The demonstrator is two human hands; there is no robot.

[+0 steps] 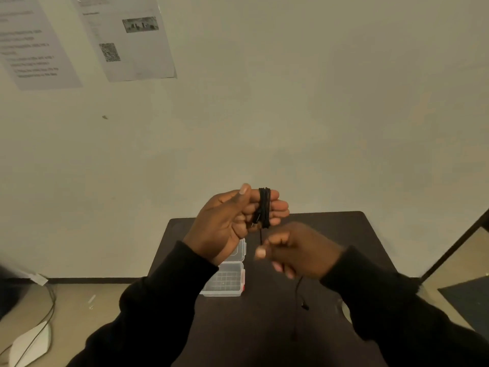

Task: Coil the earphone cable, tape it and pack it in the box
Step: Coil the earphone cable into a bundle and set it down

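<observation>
A black earphone cable [264, 206] is wound in several turns around the fingers of my left hand [232, 221], raised above the table with its palm toward me. My right hand [296, 250], blurred, pinches the loose strand just below the coil. The rest of the cable hangs down from under my right hand, with an earbud [305, 306] dangling over the table. A clear plastic box [225, 280] lies open on the dark table [330, 223], partly hidden behind my left wrist. No tape is visible.
The small dark table stands against a plain beige wall with two printed sheets [124, 35] taped up at the top left. On the floor at the left lie a white object [31, 345] and a dark cord. A dark frame edge [455, 247] runs at the right.
</observation>
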